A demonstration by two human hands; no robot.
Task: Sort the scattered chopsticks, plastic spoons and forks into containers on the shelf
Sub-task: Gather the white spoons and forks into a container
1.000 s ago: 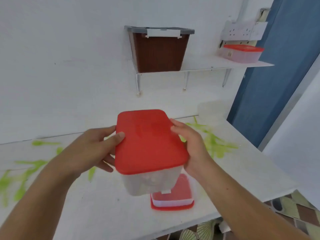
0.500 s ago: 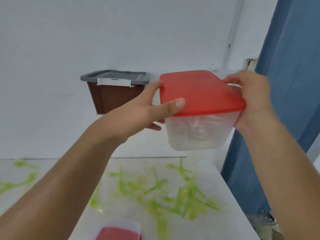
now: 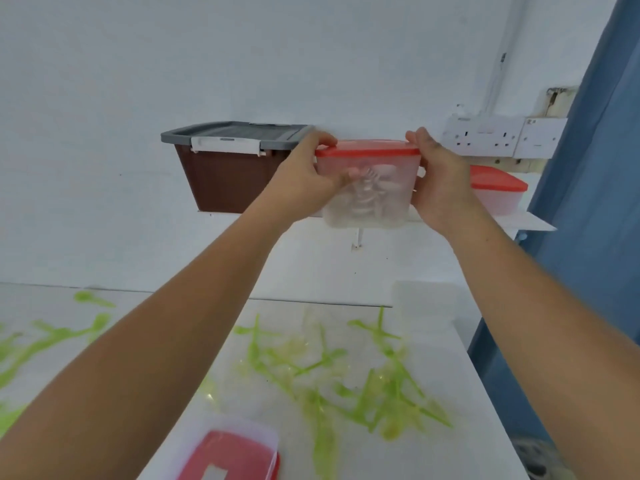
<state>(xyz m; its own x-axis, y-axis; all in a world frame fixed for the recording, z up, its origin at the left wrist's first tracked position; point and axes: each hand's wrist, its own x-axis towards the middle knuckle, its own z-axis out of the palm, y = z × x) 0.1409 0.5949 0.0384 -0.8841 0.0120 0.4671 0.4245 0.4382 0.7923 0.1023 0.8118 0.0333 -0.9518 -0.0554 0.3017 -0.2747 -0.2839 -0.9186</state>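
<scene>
I was shelving the red-lidded tub [image 3: 367, 199], with the fingers of left hand [image 3: 304, 178] and right hand [image 3: 441, 185] clamped on its sides, just right of the brown bin [image 3: 228, 183]. Next, I judged, came a level set-down beside it.

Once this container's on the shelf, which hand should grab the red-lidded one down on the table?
Left hand, probably: the red-lidded container on the table lies below its forearm; the right hand is farther over.
</scene>
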